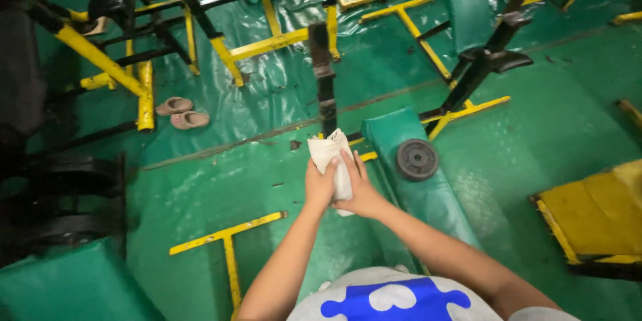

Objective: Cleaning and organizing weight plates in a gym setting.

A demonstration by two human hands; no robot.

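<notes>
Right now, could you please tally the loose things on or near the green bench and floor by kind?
White cloth, held in both the left hand and the right hand: 1
Weight plate on the green bench: 1
Sandals on the floor: 2
Total: 4

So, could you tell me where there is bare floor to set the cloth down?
Bare green floor lies left of both hands, between the yellow T-bar and the sandals, and also right of the bench that carries the weight plate. The top of the view is crowded with yellow-and-black frames.
</notes>
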